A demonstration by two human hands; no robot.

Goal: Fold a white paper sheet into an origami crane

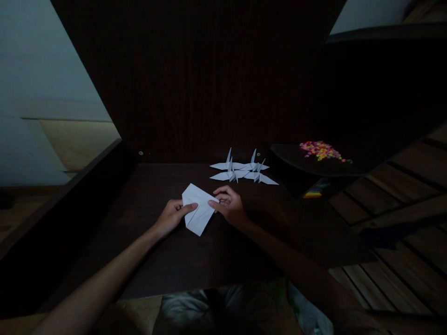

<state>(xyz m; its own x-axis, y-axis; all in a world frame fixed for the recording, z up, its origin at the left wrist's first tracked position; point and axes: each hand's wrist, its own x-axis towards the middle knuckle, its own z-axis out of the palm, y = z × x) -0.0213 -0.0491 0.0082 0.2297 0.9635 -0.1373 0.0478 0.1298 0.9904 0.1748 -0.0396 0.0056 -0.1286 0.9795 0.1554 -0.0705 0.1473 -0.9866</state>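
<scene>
A partly folded sheet of white paper (200, 216) is held up between both hands over the dark desk. My left hand (172, 214) grips its left side, with the thumb lying on the top face and the fingers behind. On the right edge, my right hand (228, 204) pinches the paper under its thumb, the other fingers curled at the back. Crease lines and overlapping flaps show on the sheet. Just beyond it, several white origami cranes (232, 174) stand close together in two rows, wings spread and touching or overlapping.
A small heap of pink, yellow and orange pieces (321, 151) lies on a dark rounded shelf (289, 156) at the right. The desk (160, 265) has a raised left side panel (70, 204) and a tall back panel (209, 83). Slatted wood (398, 284) is at the lower right.
</scene>
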